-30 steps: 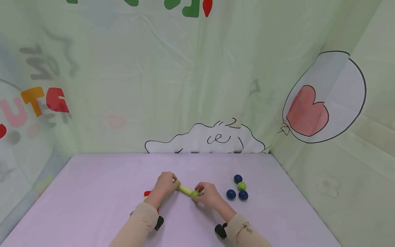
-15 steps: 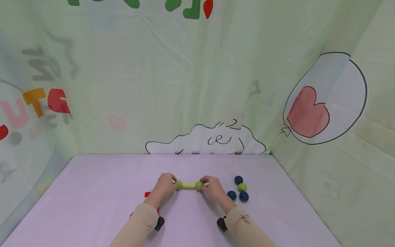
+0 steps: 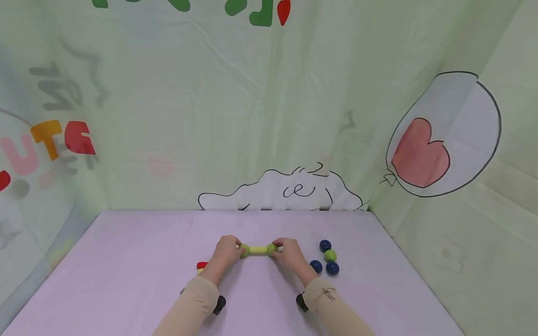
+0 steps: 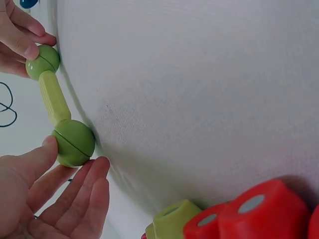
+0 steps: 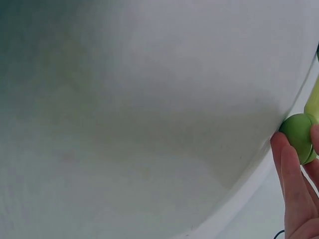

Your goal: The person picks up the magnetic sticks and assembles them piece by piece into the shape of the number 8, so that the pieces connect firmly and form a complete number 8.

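Left hand [image 3: 227, 251], right hand [image 3: 289, 252]: pinching green balls [image 3: 245, 250] [image 3: 272, 249] ending yellow rod [image 3: 258, 250] | forearms [image 3: 189, 303] angled inward | lilac counter [image 3: 147, 256] | printed curtain [image 3: 147, 116] behind

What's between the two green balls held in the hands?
A yellow-green rod, with a green ball at each end; the head and left wrist views show it.

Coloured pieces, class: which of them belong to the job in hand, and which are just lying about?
In use:
one green ball, in the left hand
another green ball, in the right hand
yellow-green rod between them

Apparently lying about:
three dark blue balls
a third green ball
red pieces
a yellow-green piece
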Action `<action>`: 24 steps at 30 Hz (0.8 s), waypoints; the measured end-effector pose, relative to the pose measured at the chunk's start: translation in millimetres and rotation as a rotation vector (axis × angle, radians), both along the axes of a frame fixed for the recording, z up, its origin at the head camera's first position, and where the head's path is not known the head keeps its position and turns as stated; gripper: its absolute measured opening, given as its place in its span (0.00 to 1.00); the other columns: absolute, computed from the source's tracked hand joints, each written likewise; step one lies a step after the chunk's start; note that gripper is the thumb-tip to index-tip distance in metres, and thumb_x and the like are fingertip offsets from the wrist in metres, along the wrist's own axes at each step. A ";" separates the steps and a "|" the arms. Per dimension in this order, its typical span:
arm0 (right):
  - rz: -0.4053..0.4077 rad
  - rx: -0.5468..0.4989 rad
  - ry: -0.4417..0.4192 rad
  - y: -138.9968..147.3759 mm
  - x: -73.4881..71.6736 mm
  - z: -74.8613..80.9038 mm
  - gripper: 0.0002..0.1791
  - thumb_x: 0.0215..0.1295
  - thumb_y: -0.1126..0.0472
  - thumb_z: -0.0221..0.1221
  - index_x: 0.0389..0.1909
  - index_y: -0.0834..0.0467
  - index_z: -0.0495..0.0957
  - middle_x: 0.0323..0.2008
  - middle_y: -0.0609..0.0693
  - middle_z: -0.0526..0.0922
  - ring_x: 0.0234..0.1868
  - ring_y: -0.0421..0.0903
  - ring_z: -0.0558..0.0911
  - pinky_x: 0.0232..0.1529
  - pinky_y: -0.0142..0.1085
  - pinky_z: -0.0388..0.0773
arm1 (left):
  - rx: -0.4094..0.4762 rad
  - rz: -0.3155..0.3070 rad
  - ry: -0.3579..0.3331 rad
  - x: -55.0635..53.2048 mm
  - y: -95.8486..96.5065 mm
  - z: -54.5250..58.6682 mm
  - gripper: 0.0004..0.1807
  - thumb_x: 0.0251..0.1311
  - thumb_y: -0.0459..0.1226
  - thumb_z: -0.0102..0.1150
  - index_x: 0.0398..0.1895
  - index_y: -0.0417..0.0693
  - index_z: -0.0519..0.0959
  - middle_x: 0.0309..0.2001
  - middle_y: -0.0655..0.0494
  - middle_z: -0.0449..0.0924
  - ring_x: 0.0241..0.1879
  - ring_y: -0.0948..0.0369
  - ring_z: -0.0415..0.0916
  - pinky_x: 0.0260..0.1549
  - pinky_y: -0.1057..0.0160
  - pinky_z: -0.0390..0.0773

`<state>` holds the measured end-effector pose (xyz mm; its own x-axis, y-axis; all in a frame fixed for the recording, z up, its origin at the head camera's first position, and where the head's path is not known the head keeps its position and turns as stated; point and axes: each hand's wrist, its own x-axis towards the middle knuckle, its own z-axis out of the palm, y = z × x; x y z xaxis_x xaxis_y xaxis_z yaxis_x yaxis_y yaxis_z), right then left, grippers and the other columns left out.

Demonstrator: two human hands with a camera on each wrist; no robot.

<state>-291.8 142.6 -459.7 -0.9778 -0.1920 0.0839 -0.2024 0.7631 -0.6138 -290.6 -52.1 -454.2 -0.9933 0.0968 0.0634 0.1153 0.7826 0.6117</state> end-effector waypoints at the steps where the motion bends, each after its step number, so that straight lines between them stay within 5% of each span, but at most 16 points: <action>1: 0.002 0.005 0.006 0.2 -0.2 0.2 0.15 0.53 0.68 0.64 0.42 0.68 0.78 0.41 0.60 0.81 0.38 0.51 0.81 0.38 0.37 0.78 | -0.005 -0.002 -0.001 0.2 0.2 0.2 0.13 0.52 0.36 0.63 0.37 0.32 0.81 0.37 0.43 0.80 0.44 0.47 0.75 0.45 0.52 0.72; 19: -0.009 -0.026 -0.015 -0.2 -1.0 3.6 0.14 0.52 0.68 0.64 0.41 0.68 0.79 0.39 0.59 0.81 0.39 0.50 0.80 0.38 0.37 0.78 | -0.053 -0.022 0.027 2.3 -1.8 3.6 0.14 0.52 0.36 0.63 0.38 0.32 0.80 0.37 0.43 0.80 0.43 0.47 0.75 0.44 0.53 0.73; 24: -0.012 -0.020 -0.017 -0.2 -1.9 2.7 0.14 0.51 0.68 0.65 0.41 0.67 0.79 0.38 0.58 0.81 0.39 0.49 0.80 0.38 0.37 0.77 | -0.004 -0.034 -0.030 3.8 -12.5 6.5 0.15 0.55 0.35 0.60 0.41 0.32 0.79 0.37 0.44 0.80 0.37 0.54 0.76 0.38 0.56 0.75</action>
